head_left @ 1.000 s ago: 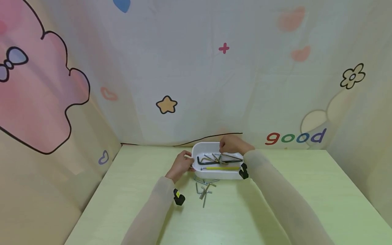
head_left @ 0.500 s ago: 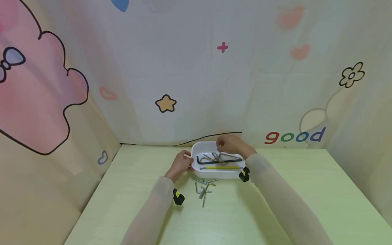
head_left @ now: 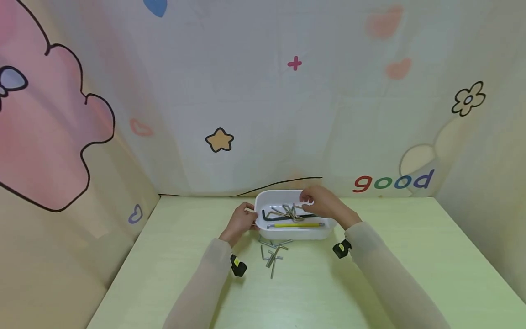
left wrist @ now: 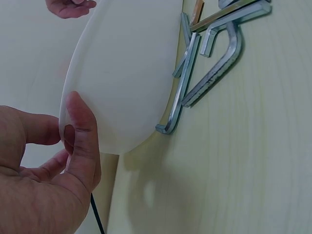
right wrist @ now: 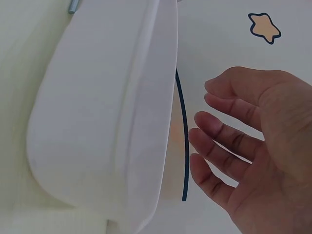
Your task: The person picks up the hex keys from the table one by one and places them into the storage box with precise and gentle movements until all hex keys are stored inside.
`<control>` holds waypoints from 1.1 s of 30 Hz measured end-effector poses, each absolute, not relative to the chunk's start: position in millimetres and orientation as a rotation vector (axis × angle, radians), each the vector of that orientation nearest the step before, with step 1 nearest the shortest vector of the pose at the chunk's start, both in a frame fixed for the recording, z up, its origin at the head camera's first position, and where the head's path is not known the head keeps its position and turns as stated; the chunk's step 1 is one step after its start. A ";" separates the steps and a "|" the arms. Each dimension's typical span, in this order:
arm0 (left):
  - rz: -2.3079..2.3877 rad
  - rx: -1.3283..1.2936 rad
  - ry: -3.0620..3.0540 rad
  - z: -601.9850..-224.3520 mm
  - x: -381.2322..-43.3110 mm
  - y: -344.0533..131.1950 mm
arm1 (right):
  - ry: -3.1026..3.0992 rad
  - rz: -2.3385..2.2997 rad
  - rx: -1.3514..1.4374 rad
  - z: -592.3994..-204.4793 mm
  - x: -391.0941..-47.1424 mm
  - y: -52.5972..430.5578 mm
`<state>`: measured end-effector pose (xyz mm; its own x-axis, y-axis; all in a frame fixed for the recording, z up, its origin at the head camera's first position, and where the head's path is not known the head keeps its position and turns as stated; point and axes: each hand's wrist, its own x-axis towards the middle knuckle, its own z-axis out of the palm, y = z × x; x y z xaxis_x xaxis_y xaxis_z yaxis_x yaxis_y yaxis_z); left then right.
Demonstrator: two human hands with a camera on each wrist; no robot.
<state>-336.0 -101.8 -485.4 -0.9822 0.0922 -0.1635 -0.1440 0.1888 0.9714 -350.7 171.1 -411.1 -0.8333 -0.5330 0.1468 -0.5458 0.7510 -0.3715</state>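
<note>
My left hand (head_left: 238, 222) pinches the left end of a white plastic container (head_left: 297, 234). In the left wrist view the thumb (left wrist: 82, 131) lies against its outer wall, with fingers behind the rim. Several hex keys (head_left: 291, 212) lie crossed inside it, along with a long black hex key (head_left: 271, 218) and a yellow-sleeved rod (head_left: 297, 225). My right hand (head_left: 325, 202) hovers over the container's right end, fingers loosely bent and holding nothing. The right wrist view shows its fingertips (right wrist: 202, 136) apart from the container's rim.
Several loose silver hex keys (head_left: 273, 258) lie on the pale table (head_left: 287, 301) just in front of the container. A printed curtain (head_left: 263, 100) hangs close behind it and along both sides.
My right hand has shifted right and slightly nearer, and its fingers have loosened from a closer curl over the container. The left hand keeps its hold on the end.
</note>
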 end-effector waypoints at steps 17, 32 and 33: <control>1.900 -0.046 2.266 -486.0 -335.5 -101.9 | -2.831 0.680 0.637 -425.8 -332.5 206.7; 1.894 -0.053 2.278 -483.6 -334.2 -101.9 | -2.896 0.814 0.339 -437.8 -330.7 232.7; 1.894 -0.051 2.279 -483.7 -334.2 -101.9 | -2.907 0.844 0.325 -438.5 -331.3 234.2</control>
<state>-334.2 -101.9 -483.7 -0.9836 0.0869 -0.1581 -0.1395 0.1892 0.9720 -331.3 234.2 -438.5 -0.9725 -0.1763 0.1520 -0.2303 0.8240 -0.5176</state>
